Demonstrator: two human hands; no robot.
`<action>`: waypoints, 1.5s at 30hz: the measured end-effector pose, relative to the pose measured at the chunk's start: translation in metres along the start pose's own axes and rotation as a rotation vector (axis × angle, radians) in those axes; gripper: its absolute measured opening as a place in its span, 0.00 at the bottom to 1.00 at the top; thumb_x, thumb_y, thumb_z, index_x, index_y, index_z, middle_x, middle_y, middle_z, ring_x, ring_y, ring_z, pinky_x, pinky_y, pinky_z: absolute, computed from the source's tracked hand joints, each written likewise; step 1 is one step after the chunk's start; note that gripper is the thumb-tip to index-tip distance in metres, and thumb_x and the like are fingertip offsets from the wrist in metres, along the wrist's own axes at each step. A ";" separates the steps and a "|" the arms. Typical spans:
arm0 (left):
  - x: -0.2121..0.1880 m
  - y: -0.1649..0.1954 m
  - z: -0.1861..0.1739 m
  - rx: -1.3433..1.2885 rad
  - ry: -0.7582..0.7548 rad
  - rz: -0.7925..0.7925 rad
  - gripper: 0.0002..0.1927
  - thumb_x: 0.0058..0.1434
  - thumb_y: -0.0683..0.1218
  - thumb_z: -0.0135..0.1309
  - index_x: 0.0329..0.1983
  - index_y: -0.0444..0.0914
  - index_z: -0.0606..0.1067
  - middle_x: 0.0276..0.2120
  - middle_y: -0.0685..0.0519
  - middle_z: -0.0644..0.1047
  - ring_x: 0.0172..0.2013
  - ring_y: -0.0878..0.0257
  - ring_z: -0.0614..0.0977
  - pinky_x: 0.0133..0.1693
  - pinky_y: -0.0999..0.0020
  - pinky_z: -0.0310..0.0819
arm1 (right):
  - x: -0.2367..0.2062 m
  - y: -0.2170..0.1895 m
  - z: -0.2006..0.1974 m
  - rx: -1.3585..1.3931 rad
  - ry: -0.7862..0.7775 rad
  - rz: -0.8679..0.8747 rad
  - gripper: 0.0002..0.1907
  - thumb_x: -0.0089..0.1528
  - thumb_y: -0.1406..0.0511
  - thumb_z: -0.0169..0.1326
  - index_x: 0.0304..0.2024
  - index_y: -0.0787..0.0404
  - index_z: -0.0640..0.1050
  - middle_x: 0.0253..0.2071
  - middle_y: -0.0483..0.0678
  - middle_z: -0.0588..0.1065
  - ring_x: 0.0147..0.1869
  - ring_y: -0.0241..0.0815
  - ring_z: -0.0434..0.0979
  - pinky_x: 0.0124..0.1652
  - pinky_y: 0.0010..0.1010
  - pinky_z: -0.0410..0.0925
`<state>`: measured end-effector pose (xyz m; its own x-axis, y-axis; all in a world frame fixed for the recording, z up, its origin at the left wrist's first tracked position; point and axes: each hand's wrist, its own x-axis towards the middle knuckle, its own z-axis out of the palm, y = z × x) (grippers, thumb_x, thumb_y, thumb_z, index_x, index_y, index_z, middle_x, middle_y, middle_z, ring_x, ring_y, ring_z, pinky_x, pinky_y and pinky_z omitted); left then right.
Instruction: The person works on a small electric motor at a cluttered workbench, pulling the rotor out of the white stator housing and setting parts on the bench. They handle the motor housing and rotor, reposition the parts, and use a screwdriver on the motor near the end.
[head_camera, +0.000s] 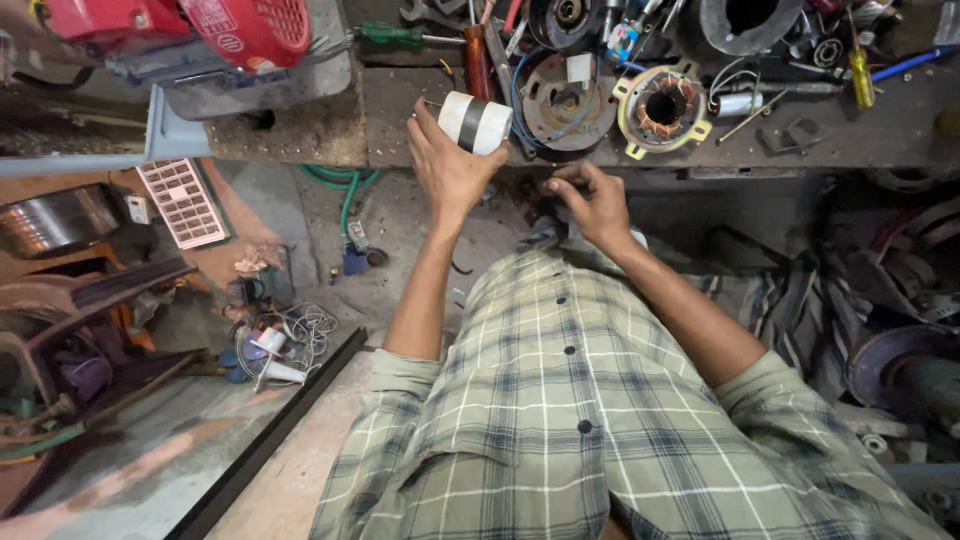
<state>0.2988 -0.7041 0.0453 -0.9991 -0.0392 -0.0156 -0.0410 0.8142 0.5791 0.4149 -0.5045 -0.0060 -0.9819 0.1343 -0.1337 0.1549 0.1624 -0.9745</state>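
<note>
Fingers (432, 122) of my left hand (447, 165) wrap the near end of a white roll with a dark band (476, 122), gripping it; the roll lies on its side, held just above the front edge of the desk (300, 130), its far end pointing toward the round metal motor plate (566, 100) beside it. My thumb sits under the roll, the remaining fingers behind it, so the roll projects up and to the right of my palm.

My right hand (592, 200) hangs below the front edge of the desk, well apart from the roll; its fingers (556, 186) are curled and pinched together, but I cannot tell what, if anything, they hold, since the spot is dark.

On the desk behind the roll: a stator with copper windings (662, 106) right of the motor plate, a green-handled screwdriver (394, 36) toward the back, a yellow-handled screwdriver (860, 72) near the right end, and a red machine housing (240, 30) at the left back corner. A green hose (348, 190) trails on the floor beneath the desk.
</note>
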 end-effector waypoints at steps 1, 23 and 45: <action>0.000 0.001 0.000 -0.003 -0.011 -0.010 0.67 0.36 0.56 0.78 0.70 0.26 0.52 0.60 0.32 0.64 0.60 0.34 0.68 0.61 0.46 0.63 | -0.001 -0.001 0.000 -0.003 -0.004 0.009 0.06 0.67 0.70 0.59 0.42 0.69 0.79 0.39 0.51 0.83 0.44 0.36 0.85 0.46 0.26 0.75; -0.013 -0.040 -0.041 -1.283 -0.248 -0.204 0.48 0.54 0.48 0.63 0.75 0.29 0.58 0.66 0.40 0.71 0.65 0.52 0.73 0.68 0.60 0.64 | -0.023 0.045 -0.183 -0.012 0.494 -0.075 0.04 0.74 0.74 0.57 0.47 0.70 0.75 0.46 0.53 0.81 0.50 0.40 0.84 0.54 0.30 0.78; -0.073 0.099 -0.057 -1.788 -0.864 -0.200 0.61 0.53 0.63 0.66 0.81 0.29 0.53 0.64 0.42 0.70 0.63 0.51 0.75 0.65 0.56 0.70 | -0.046 0.091 -0.319 -0.698 0.613 -0.029 0.09 0.62 0.70 0.65 0.43 0.65 0.80 0.37 0.56 0.78 0.42 0.53 0.81 0.43 0.41 0.72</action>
<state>0.3687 -0.6542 0.1504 -0.7446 0.6449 -0.1719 -0.6247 -0.5828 0.5197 0.5095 -0.1840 -0.0313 -0.7882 0.5817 0.2012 0.3571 0.6984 -0.6203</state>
